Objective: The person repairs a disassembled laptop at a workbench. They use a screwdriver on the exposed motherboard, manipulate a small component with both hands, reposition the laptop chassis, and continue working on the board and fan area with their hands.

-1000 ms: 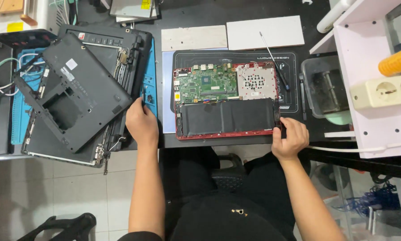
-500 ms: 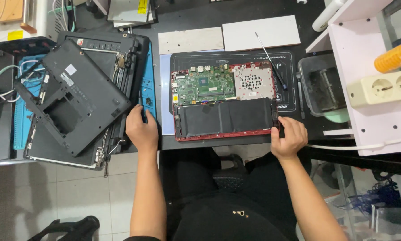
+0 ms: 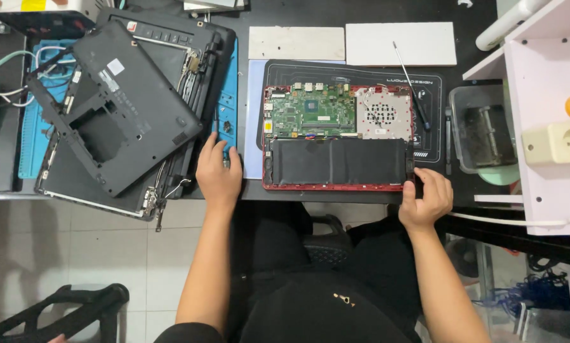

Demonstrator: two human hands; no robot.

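View from above of a person seated at a black tabletop (image 3: pixel 475 13), both bare hands at its near edge.

An opened red laptop (image 3: pixel 336 185) lies bottom-up on a dark mat (image 3: pixel 434 89) in front of the person. Its cover is off: a green circuit board (image 3: pixel 310 114) fills the far left part, a silver perforated plate (image 3: pixel 383 114) sits to the right of it, and a long black battery (image 3: pixel 336 161) runs across the near half.

The right hand (image 3: pixel 426 200) rests at the laptop's near right corner, fingers curled, fingertips touching the edge by the battery's right end. Whether it pinches anything cannot be told.

The left hand (image 3: pixel 218 174) lies flat, fingers loosely spread and holding nothing, on the tabletop edge just left of the red laptop, touching a blue mat (image 3: pixel 231 95).

Left of that hand sits a stack of dismantled black laptop shells (image 3: pixel 120 108), the top one tilted, with loose cables hanging out.

Beyond the red laptop lie two pale flat panels (image 3: pixel 361 43) side by side. A thin screwdriver (image 3: pixel 410 82) lies slanted across the mat's right part. Further right stands a clear plastic tub (image 3: pixel 482 130), and beside it a white shelf (image 3: pixel 539 127) carrying a cream power socket (image 3: pixel 558 143).
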